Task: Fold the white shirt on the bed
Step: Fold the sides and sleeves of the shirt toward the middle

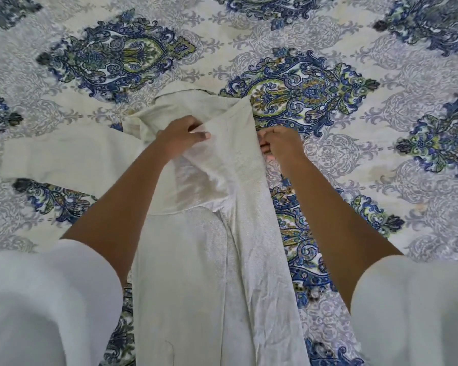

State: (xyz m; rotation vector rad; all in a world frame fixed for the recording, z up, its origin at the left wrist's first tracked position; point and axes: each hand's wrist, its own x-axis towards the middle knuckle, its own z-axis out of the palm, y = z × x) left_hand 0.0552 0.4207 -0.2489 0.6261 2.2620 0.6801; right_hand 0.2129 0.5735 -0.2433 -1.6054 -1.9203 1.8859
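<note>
The white shirt [209, 273] lies lengthwise down the middle of the bed, its right side folded over the body into a long narrow strip. One sleeve [64, 157] stretches out flat to the left. My left hand [181, 136] pinches a fold of fabric near the shoulder, thumb on top. At the strip's right edge, my right hand [279, 145] grips the cloth with curled fingers. The collar end [196, 101] points away from me.
A bedsheet [354, 62] with blue and green paisley medallions on cream covers the whole surface around the shirt. My own white sleeves fill the lower left and lower right corners.
</note>
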